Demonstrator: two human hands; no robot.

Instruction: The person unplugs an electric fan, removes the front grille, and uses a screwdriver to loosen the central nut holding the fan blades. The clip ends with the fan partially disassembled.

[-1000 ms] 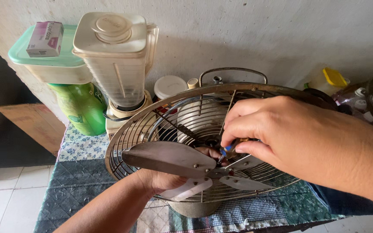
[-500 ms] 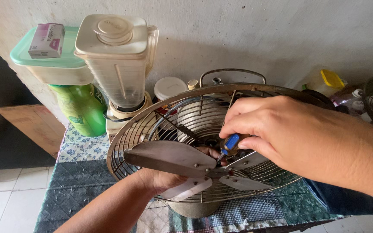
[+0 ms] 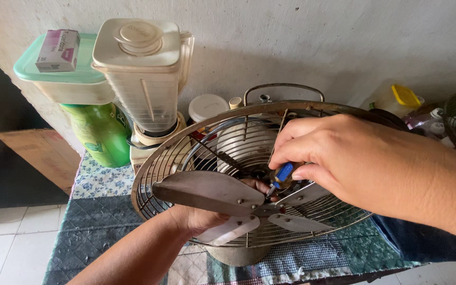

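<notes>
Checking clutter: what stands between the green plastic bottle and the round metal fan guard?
Head view: a cream blender stands between green bottle and fan guard.

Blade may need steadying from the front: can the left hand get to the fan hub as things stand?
Probably yes. The left hand is already under the metal blades, fingers at the fan hub; the right hand and screwdriver crowd it from above.

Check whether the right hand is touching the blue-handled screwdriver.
Touching. The head view shows the right hand pinching the screwdriver between its fingertips, no gap.
</notes>
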